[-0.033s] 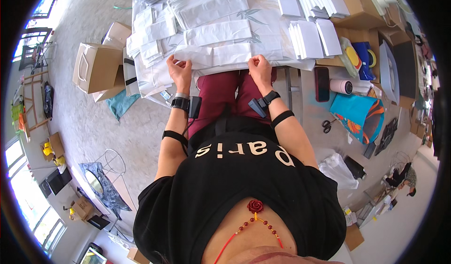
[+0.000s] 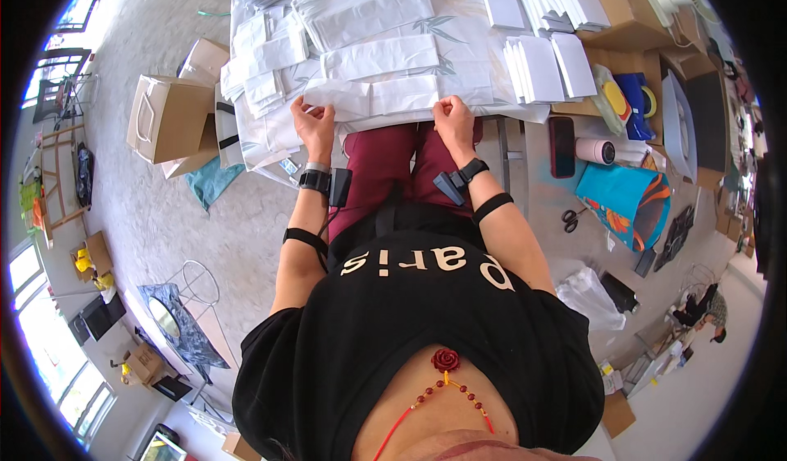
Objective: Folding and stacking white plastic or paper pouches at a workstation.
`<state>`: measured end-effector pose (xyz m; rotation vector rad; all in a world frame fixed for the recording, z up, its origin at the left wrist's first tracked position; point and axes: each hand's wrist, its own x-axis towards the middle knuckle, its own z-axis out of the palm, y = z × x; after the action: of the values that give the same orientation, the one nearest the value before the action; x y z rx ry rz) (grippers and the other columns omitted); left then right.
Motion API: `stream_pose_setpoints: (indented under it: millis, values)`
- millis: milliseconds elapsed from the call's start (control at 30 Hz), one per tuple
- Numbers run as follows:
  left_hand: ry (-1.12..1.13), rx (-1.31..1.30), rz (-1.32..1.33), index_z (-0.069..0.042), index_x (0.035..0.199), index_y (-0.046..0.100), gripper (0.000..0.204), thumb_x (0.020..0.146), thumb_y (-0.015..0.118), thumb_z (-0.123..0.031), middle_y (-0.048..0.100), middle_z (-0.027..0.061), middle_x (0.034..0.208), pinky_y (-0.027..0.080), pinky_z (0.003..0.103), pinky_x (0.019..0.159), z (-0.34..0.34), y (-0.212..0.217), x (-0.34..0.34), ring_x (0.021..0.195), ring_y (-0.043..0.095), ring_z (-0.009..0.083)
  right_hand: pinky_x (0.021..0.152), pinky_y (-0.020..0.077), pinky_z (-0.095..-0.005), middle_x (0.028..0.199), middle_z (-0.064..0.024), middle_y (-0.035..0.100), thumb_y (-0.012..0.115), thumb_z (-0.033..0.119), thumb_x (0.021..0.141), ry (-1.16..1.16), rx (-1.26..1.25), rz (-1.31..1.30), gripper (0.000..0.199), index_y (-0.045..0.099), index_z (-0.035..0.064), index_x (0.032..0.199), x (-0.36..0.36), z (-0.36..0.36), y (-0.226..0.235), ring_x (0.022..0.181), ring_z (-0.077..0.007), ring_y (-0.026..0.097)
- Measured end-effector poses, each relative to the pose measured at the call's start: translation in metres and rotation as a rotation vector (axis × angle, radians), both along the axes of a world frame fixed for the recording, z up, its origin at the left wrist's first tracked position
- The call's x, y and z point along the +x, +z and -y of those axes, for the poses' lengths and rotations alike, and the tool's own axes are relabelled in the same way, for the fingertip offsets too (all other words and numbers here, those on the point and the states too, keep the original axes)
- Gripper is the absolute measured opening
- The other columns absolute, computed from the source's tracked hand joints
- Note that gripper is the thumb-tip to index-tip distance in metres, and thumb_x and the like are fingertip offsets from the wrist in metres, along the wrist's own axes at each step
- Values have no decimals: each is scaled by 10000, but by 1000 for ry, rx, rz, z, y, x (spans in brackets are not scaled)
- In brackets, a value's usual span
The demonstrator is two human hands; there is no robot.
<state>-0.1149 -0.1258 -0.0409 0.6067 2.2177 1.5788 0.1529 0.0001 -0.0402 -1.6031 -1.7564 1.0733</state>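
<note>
A long, thin white sheet [image 2: 403,94], slightly see-through and creased near its middle, lies along the near edge of the table [image 2: 471,71]. My left hand [image 2: 314,126] pinches its near left corner, lifting that end a little. At the opposite end, my right hand [image 2: 455,121] is closed with thumb and fingers together on the sheet's right edge. Just beyond it rests another white strip [image 2: 381,57] of the same sort. Farther back lie stacks of similar white folded sheets [image 2: 369,16], with smaller white bundles [image 2: 266,55] to the left.
Stacks of white cards or boxes [image 2: 537,69] stand on the right of the table. Beside them are an open carton [image 2: 627,10], a phone [image 2: 562,147], a pink bottle [image 2: 594,150], a blue bag [image 2: 619,198] and scissors [image 2: 571,220]. Cardboard boxes [image 2: 168,116] sit at left.
</note>
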Motion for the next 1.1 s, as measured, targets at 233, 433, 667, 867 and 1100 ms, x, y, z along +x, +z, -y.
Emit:
stream_pose_setpoints:
  millis: [233,433,667,867,1100]
  values:
    - [-11,-24,-13,38,1349,442,642,812,791,1,646,139,1129,593,286,765,0,9,3,863,694,158,685,574,-417,778,-157,734,681,208,920,3,-24,-25,207,685,1,928,0,0,6,675,-315,735]
    - [7,2,-22,29,1352,448,649,806,798,-7,643,143,1124,575,299,759,0,19,11,855,675,171,661,575,-403,762,-158,729,685,208,920,-7,-68,-64,210,669,-2,929,-1,1,11,628,-296,731]
    - [88,-230,-551,-7,1370,477,673,780,799,-31,594,208,1206,453,453,1039,-1,37,26,1243,521,338,690,569,-435,777,-142,722,703,190,918,-16,102,73,214,639,10,1014,13,-4,3,715,-327,725]
    - [-354,27,-580,-18,1225,637,341,890,679,26,632,180,1213,485,449,999,-28,66,63,1125,605,362,828,546,-464,962,-146,676,743,161,900,5,399,269,304,602,30,1134,40,-31,28,933,-358,665]
    - [-735,38,-514,12,1230,655,319,914,655,-25,614,189,1215,505,460,994,-82,47,126,1143,593,394,970,513,-471,1151,-227,615,787,153,876,71,334,629,385,590,-27,1153,52,-61,39,1147,-404,584]
